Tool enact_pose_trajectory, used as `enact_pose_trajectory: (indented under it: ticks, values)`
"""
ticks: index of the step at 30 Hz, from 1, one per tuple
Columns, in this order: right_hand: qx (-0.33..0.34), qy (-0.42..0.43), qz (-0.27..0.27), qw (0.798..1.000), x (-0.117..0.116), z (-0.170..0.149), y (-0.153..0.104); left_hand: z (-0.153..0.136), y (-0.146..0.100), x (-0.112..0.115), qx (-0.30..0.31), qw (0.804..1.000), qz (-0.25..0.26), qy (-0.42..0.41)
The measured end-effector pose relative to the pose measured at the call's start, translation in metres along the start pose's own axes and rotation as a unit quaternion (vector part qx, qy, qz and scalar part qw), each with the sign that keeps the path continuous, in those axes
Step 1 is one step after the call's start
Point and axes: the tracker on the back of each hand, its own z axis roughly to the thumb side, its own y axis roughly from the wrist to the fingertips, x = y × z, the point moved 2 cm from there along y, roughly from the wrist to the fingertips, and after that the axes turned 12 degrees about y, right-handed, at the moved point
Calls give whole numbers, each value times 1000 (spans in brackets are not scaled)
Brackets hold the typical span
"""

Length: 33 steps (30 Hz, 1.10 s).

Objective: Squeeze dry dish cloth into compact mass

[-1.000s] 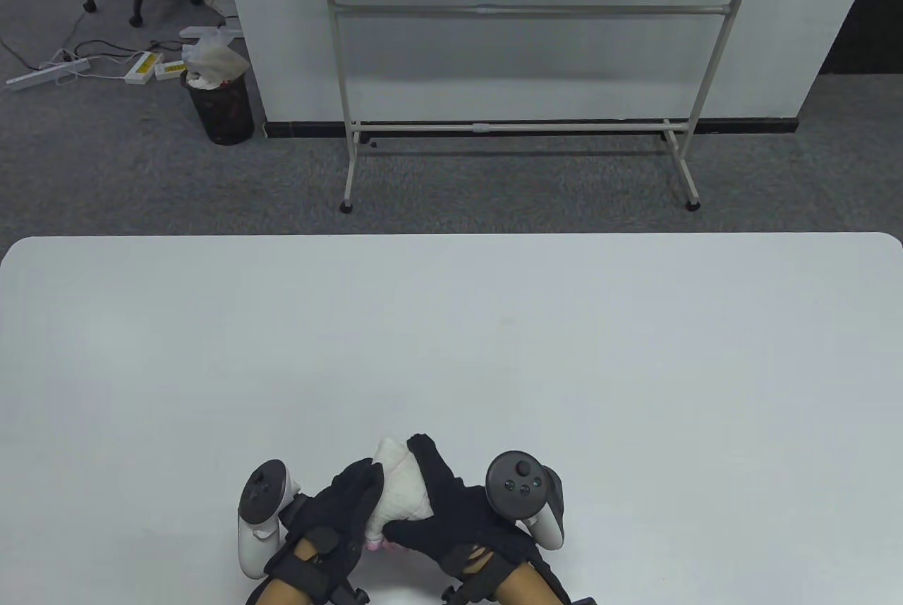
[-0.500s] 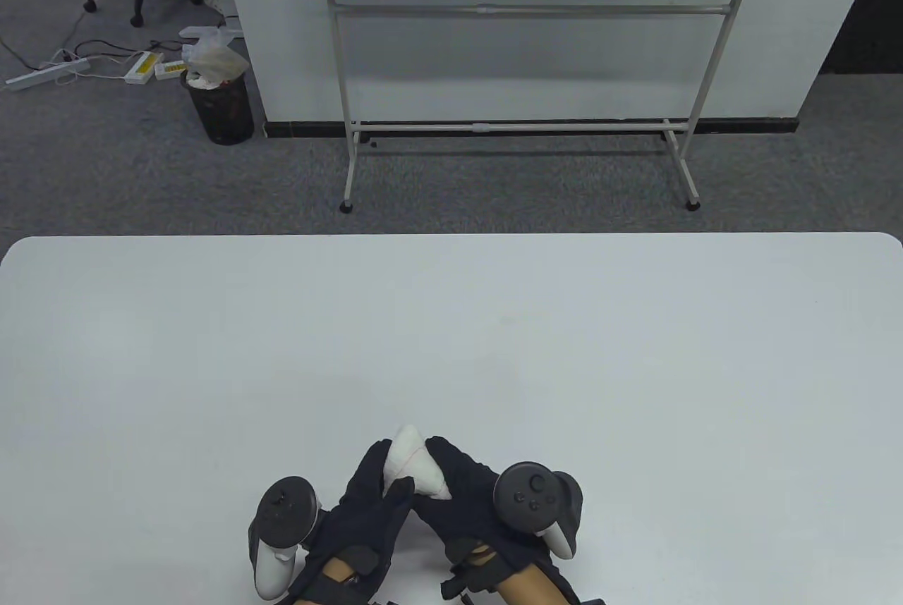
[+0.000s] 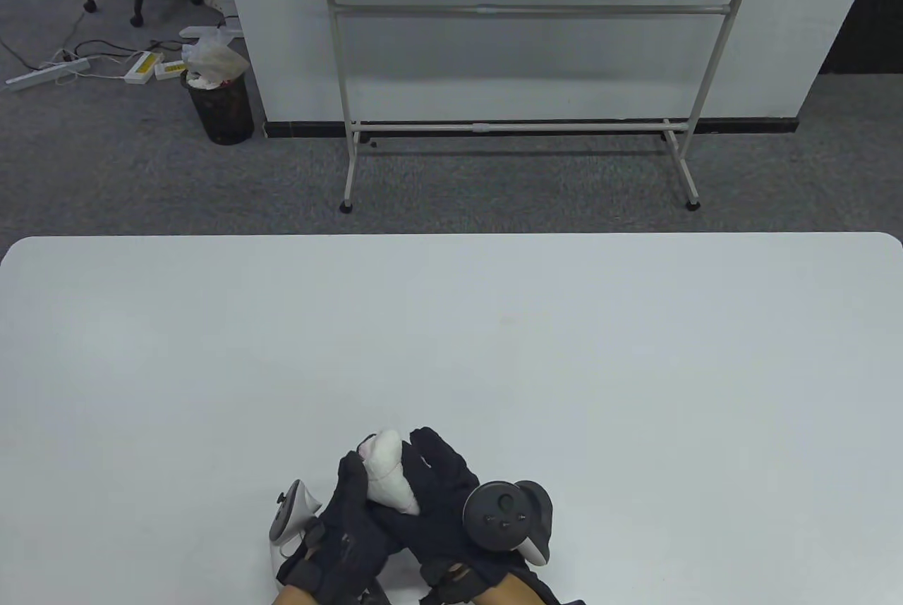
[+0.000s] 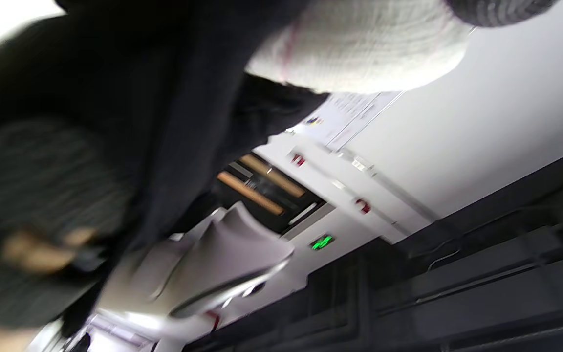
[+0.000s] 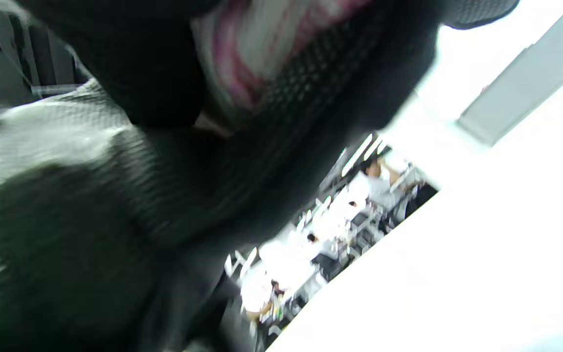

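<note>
The white dish cloth (image 3: 386, 471) with pink trim is bunched into a small wad near the table's front edge. My left hand (image 3: 353, 503) grips it from the left and my right hand (image 3: 437, 485) grips it from the right, both wrapped around it. Only its top pokes out between the black gloves. In the left wrist view the cloth (image 4: 359, 49) bulges out past the glove at the top. In the right wrist view its pink-striped edge (image 5: 257, 44) shows between the fingers, blurred.
The white table (image 3: 451, 323) stretches wide behind and beside the hands. Beyond its far edge stand a whiteboard on a frame (image 3: 536, 69) and a black bin (image 3: 220, 104) on grey carpet.
Both hands have closed tighter around the cloth and rolled inward. The left hand has turned so its tracker points away. The cloth wad looks smaller and more covered.
</note>
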Motion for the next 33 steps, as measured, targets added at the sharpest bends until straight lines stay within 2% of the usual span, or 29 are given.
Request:
enact_pose_trajectory:
  ticks: [7, 9, 12, 14, 16, 19, 24, 26, 28, 30, 31, 33]
  values:
    - [-8, 100, 77, 992, -9, 0, 3, 13, -6, -24, 31, 995, 85, 41]
    - [-7, 139, 68, 988, -6, 2, 2, 18, -6, -27, 41, 994, 88, 58]
    - [-25, 217, 25, 976, 3, -1, -1, 27, -7, -27, 59, 986, 112, 111]
    - [-54, 283, 5, 958, 7, -9, -4, 33, -8, -28, 81, 979, 131, 135]
    - [-105, 358, -1, 928, 6, -20, -8, 37, -9, -28, 105, 972, 143, 156]
    - [-148, 418, 27, 896, -4, -30, -11, 42, -9, -21, 132, 967, 122, 182]
    - [-115, 513, 45, 849, -14, -25, -9, 41, -4, 1, 152, 965, 56, 208]
    - [-94, 523, 36, 847, -12, -22, -7, 41, -4, 6, 144, 956, 58, 248]
    - [-73, 525, 33, 847, -9, -18, -6, 42, -6, 8, 134, 923, 93, 349]
    - [-63, 510, 35, 857, -6, -15, -7, 42, -7, 9, 119, 899, 114, 405]
    - [-59, 495, 33, 866, -3, -13, -7, 41, -7, 8, 101, 893, 114, 424]
    - [-53, 462, 20, 885, 3, -9, -7, 35, -5, 9, 74, 899, 88, 423]
